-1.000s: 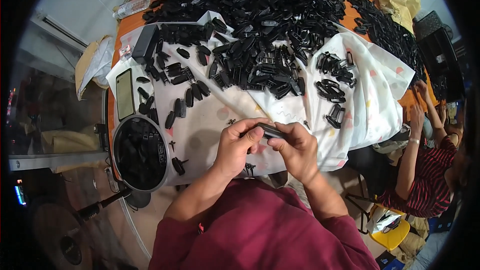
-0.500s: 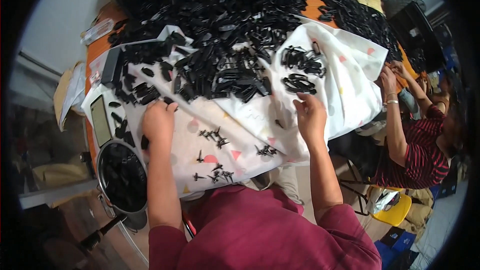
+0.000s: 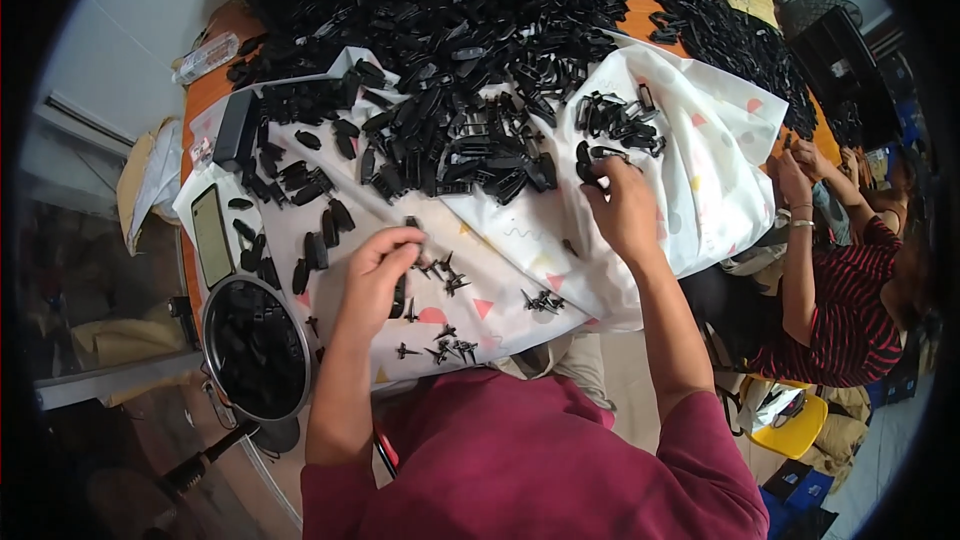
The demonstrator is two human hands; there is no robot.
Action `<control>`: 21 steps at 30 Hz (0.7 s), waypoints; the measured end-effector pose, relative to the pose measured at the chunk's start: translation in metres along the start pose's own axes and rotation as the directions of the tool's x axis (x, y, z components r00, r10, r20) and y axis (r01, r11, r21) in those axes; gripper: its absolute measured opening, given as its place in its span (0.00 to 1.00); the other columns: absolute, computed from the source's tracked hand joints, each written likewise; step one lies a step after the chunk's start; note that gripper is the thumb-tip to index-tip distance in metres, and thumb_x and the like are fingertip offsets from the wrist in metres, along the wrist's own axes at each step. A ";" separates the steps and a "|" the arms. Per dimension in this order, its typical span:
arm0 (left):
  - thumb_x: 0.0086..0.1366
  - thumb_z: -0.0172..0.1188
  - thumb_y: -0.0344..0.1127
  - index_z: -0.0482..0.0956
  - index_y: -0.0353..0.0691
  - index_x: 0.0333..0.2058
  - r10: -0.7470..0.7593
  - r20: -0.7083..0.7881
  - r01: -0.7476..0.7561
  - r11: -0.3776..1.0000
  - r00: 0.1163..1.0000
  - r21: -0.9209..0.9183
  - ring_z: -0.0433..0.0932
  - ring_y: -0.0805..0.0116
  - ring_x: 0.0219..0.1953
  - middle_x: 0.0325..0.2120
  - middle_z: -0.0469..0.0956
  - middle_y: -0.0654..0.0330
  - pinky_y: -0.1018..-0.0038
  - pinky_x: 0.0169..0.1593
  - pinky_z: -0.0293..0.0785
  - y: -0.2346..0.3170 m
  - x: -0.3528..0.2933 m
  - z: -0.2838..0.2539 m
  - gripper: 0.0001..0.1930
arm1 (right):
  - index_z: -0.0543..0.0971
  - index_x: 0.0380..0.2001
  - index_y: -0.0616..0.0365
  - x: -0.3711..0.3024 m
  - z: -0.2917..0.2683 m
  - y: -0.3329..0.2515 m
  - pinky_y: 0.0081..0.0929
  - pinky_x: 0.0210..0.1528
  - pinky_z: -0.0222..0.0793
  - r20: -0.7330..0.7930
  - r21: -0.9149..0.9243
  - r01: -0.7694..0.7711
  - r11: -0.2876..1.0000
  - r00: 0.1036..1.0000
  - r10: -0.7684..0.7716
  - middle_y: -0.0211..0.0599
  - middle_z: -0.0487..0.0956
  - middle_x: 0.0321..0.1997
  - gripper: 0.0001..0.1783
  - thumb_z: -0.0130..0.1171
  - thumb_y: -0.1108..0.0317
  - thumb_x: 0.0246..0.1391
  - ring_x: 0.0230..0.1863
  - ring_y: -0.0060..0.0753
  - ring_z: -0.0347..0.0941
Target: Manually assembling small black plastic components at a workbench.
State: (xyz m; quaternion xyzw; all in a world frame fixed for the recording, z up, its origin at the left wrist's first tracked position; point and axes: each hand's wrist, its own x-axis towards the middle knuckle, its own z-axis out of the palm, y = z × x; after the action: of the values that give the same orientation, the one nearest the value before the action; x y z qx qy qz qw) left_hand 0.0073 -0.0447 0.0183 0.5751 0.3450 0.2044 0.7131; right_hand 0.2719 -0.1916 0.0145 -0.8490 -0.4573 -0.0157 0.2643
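Note:
My left hand [image 3: 382, 275] is over the cloth's front left, thumb and fingers pinched together. A narrow black plastic part [image 3: 399, 296] shows beneath its palm; what the fingertips pinch is partly hidden. Just past those fingertips lie small black pronged pieces [image 3: 445, 273], with further pronged pieces [image 3: 452, 348] nearer me. My right hand [image 3: 628, 210] reaches to a small group of elongated black plastic parts [image 3: 588, 157] on the right of the cloth, its fingers closed around one at the group's near edge. Another cluster of black parts [image 3: 620, 120] sits just beyond.
A large heap of black parts [image 3: 450, 70] covers the table's far side. At left are a phone-like slab [image 3: 211, 235], a black box [image 3: 236, 130] and a round container [image 3: 215, 330] of black parts. A co-worker's hands [image 3: 800, 170] work at right over the orange table.
My left hand has moved right and nearer me, toward the pronged pieces, and black parts now lie where it was. My right hand has moved forward onto the small group of black parts.

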 end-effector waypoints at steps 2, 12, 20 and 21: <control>0.58 0.54 0.25 0.71 0.35 0.45 -0.073 0.133 0.084 0.993 0.988 -0.084 0.70 0.81 0.28 0.29 0.76 0.62 0.84 0.29 0.66 0.008 -0.006 0.010 0.15 | 0.68 0.46 0.58 -0.007 -0.003 -0.030 0.21 0.33 0.66 0.138 0.534 -0.174 0.827 0.983 0.118 0.34 0.74 0.30 0.24 0.60 0.77 0.42 0.29 0.23 0.68; 0.54 0.62 0.33 0.76 0.37 0.41 0.181 0.103 -0.206 0.907 0.978 0.368 0.69 0.81 0.27 0.28 0.76 0.66 0.83 0.36 0.66 -0.008 -0.002 0.040 0.16 | 0.59 0.58 0.52 -0.002 0.003 -0.037 0.20 0.18 0.73 0.753 0.658 -0.736 -0.156 0.646 0.128 0.33 0.73 0.29 0.33 0.53 0.79 0.47 0.26 0.36 0.77; 0.53 0.63 0.31 0.76 0.36 0.41 -0.034 -0.041 0.036 0.997 0.999 0.065 0.67 0.82 0.23 0.26 0.73 0.67 0.85 0.27 0.64 -0.010 -0.004 0.055 0.15 | 0.61 0.55 0.57 -0.014 0.011 -0.039 0.21 0.21 0.76 0.743 0.669 -0.714 -0.205 0.641 0.192 0.37 0.73 0.28 0.26 0.47 0.79 0.51 0.29 0.39 0.78; 0.52 0.63 0.30 0.76 0.36 0.40 0.015 -0.036 -0.014 0.999 0.999 0.033 0.66 0.83 0.22 0.25 0.72 0.68 0.86 0.25 0.63 -0.017 -0.003 0.055 0.15 | 0.63 0.52 0.59 -0.015 0.010 -0.043 0.21 0.21 0.76 0.756 0.655 -0.725 -0.213 0.632 0.171 0.39 0.73 0.29 0.23 0.48 0.80 0.50 0.29 0.39 0.77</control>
State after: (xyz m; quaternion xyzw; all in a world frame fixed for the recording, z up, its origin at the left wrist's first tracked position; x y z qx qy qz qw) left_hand 0.0436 -0.0878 0.0084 0.5852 0.3570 0.2143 0.6958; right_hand 0.2277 -0.1794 0.0201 -0.4996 -0.0155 0.5748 0.6479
